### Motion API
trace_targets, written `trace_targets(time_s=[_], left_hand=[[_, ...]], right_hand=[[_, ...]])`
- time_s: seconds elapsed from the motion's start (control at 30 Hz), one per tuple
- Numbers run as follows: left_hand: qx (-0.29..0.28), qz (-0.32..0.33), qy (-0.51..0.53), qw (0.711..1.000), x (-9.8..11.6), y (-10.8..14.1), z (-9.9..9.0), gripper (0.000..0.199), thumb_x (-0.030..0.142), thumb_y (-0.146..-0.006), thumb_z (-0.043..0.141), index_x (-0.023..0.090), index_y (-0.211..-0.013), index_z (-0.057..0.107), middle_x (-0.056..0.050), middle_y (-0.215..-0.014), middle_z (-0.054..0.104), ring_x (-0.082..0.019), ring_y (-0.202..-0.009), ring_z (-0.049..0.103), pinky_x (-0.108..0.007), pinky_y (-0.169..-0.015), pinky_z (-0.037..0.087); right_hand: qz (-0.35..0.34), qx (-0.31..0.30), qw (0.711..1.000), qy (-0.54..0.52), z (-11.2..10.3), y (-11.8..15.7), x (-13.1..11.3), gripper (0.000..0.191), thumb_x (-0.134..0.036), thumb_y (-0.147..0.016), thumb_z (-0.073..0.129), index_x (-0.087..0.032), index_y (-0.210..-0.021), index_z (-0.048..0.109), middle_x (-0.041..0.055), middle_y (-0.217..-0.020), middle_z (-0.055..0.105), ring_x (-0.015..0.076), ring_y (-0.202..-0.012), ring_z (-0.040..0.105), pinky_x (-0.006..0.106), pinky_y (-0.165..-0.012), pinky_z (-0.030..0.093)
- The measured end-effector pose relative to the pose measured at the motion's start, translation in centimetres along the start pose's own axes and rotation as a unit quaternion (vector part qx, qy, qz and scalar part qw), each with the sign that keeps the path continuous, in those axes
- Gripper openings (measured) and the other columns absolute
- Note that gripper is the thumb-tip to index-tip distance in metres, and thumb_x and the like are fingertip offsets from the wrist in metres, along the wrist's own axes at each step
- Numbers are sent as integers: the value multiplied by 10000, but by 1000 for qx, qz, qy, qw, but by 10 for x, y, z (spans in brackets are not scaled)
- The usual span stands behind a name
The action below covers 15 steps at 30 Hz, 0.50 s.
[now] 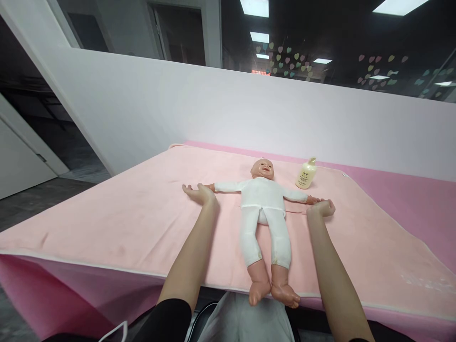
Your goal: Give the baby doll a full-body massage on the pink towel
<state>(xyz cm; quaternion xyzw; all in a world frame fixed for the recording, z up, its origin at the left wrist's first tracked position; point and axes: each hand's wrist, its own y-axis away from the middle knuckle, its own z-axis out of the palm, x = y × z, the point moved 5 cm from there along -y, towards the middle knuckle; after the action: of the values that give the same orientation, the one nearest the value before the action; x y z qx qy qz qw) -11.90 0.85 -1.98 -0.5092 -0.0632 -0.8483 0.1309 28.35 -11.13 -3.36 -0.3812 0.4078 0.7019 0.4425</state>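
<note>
A baby doll (262,194) in a white long-sleeved suit lies face up, its arms stretched out to both sides and its bare feet over the table's front edge. My left hand (200,193) is at the doll's hand on the left side, touching it near the thumb, with its fingers apart and pointing left. On the other side my right hand (322,208) meets the doll's other hand (313,200). Its fingers are loosely bent outward, not visibly wrapped round the doll's hand. Both wrists are bent away from the doll.
A pale yellow pump bottle (306,175) stands beside the doll's head on the right. Under them a light pink towel (117,209) covers the table over a darker pink cloth (409,199). A white wall (149,99) with glass above rises behind.
</note>
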Motion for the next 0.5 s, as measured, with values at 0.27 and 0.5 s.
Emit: trace_targets(time_s=[0.27,0.5], left_hand=[[-26,-76,-84,993,-34,35,49,172,235,-766,553,139,-628,592,-13,-518,530,-125,-470,508,-248,-474,406],[-27,-246,-45,968,-45,37,53,66,211,-729,546,147,-713,542,-53,-653,588,-142,-574,569,-280,-574,487]], right_hand=[[203,-167,963,60,42,60,54,142,-89,-669,430,-191,-757,387,-24,-619,472,91,-505,517,198,-495,511],[246,-147,957,44,42,56,53,165,-139,-723,413,-184,-880,397,-2,-683,500,128,-599,574,222,-493,514]])
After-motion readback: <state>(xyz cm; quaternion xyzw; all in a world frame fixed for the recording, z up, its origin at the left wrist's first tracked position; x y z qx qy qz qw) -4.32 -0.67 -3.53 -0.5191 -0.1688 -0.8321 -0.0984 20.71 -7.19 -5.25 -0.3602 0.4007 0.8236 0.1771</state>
